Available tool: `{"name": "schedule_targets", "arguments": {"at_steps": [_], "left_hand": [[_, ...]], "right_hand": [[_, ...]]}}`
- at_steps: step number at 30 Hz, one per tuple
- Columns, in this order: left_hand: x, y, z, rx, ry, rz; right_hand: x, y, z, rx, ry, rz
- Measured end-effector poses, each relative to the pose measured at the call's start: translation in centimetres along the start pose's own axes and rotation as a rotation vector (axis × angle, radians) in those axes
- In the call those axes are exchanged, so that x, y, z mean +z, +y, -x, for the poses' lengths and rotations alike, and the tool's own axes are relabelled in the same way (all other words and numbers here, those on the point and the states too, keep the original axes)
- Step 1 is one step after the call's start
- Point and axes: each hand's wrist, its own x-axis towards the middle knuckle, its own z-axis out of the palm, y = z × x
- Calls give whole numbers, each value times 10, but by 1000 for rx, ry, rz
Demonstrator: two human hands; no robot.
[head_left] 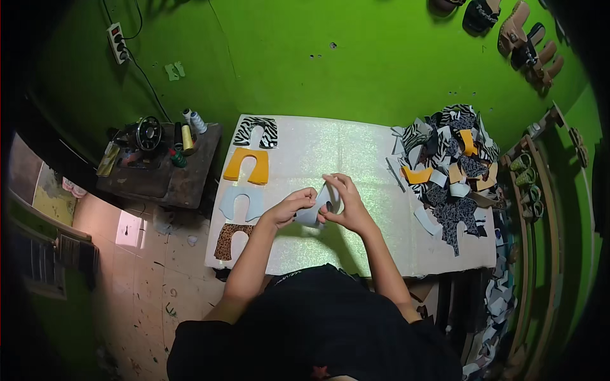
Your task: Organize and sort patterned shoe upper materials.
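Over the middle of the white-covered table (pixel 375 247), a pale, bent piece of sheet material (pixel 309 218) is held up between both hands. My left hand (pixel 292 206) pinches its left side with thumb and curled fingers. On the other side, my right hand (pixel 348 206) grips it between thumb and raised fingers, and a small dark patch shows near that thumb. Left of my hands lie U-shaped cut pieces in a column: zebra-striped (pixel 267 124), yellow (pixel 257 166), pale blue-grey (pixel 230 202) and leopard-print (pixel 225 244).
A heap of patterned offcuts (pixel 457 219) covers the table's right end, with a thin dark strip (pixel 395 174) beside it. Leftward stands a wooden sewing table (pixel 197 149) with a sewing machine (pixel 148 132) and thread spools (pixel 187 138). Sandals (pixel 513 28) hang upper right above a wooden rack (pixel 551 209).
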Motion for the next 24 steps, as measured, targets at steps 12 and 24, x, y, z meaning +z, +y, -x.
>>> {"name": "schedule_targets", "arguments": {"at_steps": [12,24], "left_hand": [[5,4,4,37,-92,-115],[10,3,16,39,-81,-267]], "right_hand": [[8,-2,0,-270,54,586],[0,10,-1,-184,41,660]]}}
